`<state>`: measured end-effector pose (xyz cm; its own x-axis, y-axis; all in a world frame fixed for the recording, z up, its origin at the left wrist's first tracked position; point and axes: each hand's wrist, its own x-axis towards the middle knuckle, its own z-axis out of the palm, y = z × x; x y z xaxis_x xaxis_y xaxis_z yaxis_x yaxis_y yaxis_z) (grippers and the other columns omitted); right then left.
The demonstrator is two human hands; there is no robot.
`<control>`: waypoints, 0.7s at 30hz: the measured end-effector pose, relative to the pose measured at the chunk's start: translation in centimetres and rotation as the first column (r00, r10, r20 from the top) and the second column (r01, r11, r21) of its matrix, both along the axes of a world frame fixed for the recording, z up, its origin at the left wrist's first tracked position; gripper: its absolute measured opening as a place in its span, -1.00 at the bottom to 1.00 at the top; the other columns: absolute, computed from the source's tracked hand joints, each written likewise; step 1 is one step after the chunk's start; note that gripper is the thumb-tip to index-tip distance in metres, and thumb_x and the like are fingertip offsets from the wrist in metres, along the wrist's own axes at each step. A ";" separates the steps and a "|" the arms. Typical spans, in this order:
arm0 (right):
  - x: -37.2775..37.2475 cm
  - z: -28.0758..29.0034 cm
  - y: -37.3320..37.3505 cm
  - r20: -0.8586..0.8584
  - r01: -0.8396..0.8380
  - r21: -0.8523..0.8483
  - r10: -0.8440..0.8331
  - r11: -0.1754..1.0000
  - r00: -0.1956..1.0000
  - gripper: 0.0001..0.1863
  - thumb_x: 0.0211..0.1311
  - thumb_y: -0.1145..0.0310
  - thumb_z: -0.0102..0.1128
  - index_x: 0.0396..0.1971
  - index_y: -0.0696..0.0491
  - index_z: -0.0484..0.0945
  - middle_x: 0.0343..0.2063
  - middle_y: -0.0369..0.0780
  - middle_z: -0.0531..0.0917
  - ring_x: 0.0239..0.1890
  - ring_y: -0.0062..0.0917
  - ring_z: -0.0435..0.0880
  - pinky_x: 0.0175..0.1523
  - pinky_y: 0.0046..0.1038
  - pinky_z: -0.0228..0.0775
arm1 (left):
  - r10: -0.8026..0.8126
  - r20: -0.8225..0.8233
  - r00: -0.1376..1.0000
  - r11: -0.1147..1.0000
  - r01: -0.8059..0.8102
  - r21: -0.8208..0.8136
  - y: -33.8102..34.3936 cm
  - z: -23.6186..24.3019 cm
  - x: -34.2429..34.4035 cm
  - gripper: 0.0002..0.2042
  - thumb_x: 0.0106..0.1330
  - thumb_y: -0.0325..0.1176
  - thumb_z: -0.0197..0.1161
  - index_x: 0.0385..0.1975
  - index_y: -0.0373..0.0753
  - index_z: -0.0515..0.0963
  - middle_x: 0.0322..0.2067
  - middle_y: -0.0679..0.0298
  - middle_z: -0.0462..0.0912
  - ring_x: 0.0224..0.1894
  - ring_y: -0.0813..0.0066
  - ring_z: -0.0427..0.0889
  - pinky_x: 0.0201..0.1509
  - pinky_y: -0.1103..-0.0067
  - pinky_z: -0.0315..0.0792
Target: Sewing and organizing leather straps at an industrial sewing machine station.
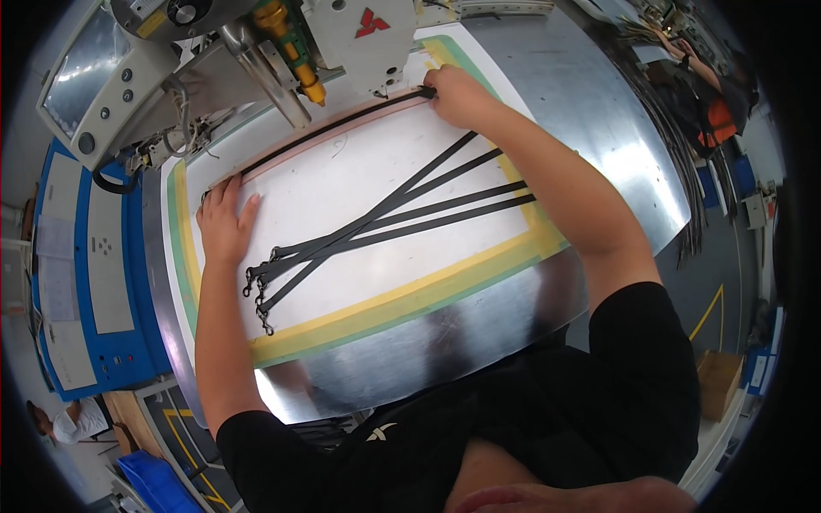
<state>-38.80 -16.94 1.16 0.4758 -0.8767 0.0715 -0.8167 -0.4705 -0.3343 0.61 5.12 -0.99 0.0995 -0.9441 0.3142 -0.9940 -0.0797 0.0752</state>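
Note:
A black strap (333,126) lies stretched along a pinkish clear strip (376,114) at the far side of the white work surface. At its right end my right hand (460,97) has its fingers closed on the strap's dark tip. My left hand (224,224) rests flat at the other end, fingertips on the strip and thumb held apart. Between my arms lie several black straps (376,224), crossing one another, with metal snap hooks (259,291) at their left ends. Their right ends pass under my right forearm.
A sewing machine head (355,43) with a yellow-gold cylinder (291,56) hangs over the far edge. Yellow and green tape (410,299) borders the white sheet on a shiny metal table (385,368). A blue cabinet (103,274) stands left; other people are at far right and lower left.

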 end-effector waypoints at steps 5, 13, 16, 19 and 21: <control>0.0 0.2 0.3 0.011 0.033 -0.012 -0.033 0.999 0.999 -0.67 0.22 0.49 0.29 0.00 0.13 0.69 -0.01 0.00 0.63 0.11 -0.05 0.62 0.23 -0.18 0.47 | 0.002 -0.004 1.000 1.000 -0.002 -0.005 0.1 0.0 0.1 -0.45 0.43 0.03 0.19 0.30 -0.17 0.52 0.26 0.12 0.54 0.31 0.05 0.45 0.41 0.19 0.20; -0.6 -0.2 -0.7 0.122 0.034 0.007 -0.034 0.999 0.992 -0.66 0.23 0.49 0.28 0.02 0.15 0.67 -0.04 0.03 0.68 0.05 -0.04 0.67 0.19 -0.20 0.51 | 0.083 -0.037 0.996 0.994 -0.085 -0.063 0.0 -0.8 0.8 -0.42 0.42 0.04 0.21 0.25 -0.28 0.53 0.23 -0.01 0.55 0.28 0.02 0.48 0.40 0.22 0.21; -1.3 -0.2 -1.1 0.261 0.131 -0.055 -0.112 0.990 0.959 -0.67 0.24 0.51 0.24 0.01 0.13 0.69 -0.01 0.05 0.69 0.03 -0.05 0.69 0.16 -0.17 0.53 | 0.164 -0.076 0.984 0.981 -0.171 -0.096 -0.2 -0.7 0.8 -0.42 0.42 0.06 0.21 0.21 -0.32 0.54 0.21 -0.04 0.56 0.29 0.01 0.48 0.40 0.21 0.21; -2.5 0.5 -1.7 0.315 0.218 -0.085 -0.181 0.972 0.931 -0.67 0.27 0.50 0.19 0.03 0.07 0.71 0.05 0.02 0.68 0.04 -0.07 0.69 0.14 -0.14 0.54 | 0.212 -0.043 0.976 0.975 -0.214 -0.052 -0.4 -0.7 0.6 -0.44 0.42 0.07 0.20 0.19 -0.30 0.57 0.19 -0.03 0.58 0.28 0.01 0.49 0.40 0.20 0.21; -3.1 1.2 -1.5 0.301 0.238 -0.048 -0.213 0.970 0.929 -0.66 0.29 0.47 0.19 0.06 0.04 0.70 0.07 -0.02 0.68 0.04 -0.08 0.69 0.14 -0.13 0.54 | 0.215 -0.008 0.977 0.976 -0.215 -0.028 -0.4 -0.4 0.3 -0.45 0.43 0.08 0.19 0.17 -0.27 0.59 0.18 -0.04 0.59 0.27 0.01 0.50 0.39 0.20 0.22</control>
